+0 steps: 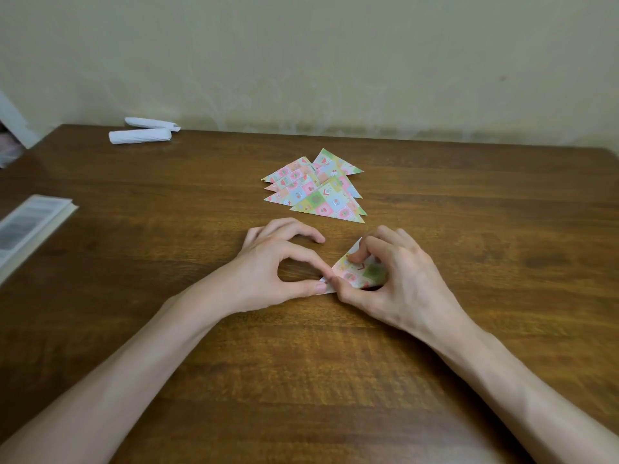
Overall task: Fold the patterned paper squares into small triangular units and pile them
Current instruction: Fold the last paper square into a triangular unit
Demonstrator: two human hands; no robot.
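1. head view, the risk: the folded paper (pixel 360 272) lies on the table (pixel 469 229) under both hands. the likeliest slip, as i judge it, is the layers sliding out of line while the crease is pressed, so the corners no longer meet and the unit comes out lopsided.
2. head view, the cause: the left hand (pixel 268 262) pinches only the paper's near-left tip between thumb and forefinger, which is a small hold. if that pinch loosens or drags sideways, the paper can pivot under the other hand.
3. head view, the grip: the right hand (pixel 395 279) has its fingers curled down on top of the paper and its thumb at the near edge, so it is clamped on the piece. it hides much of the sheet, and i cannot tell how true the covered edges sit.
4. head view, a second risk: the pile (pixel 315 187) sits just beyond the hands, loosely fanned. a careless reach could scatter it.
5. head view, the look: the paper is a flat triangle of pale pastel squares in pink, green and yellow, with a white strip at its far tip. the pile shows the same pattern on several overlapping triangles.
6. head view, elsewhere: two white rolls (pixel 140 135) lie at the far left, and a flat box (pixel 30 226) lies at the left edge.
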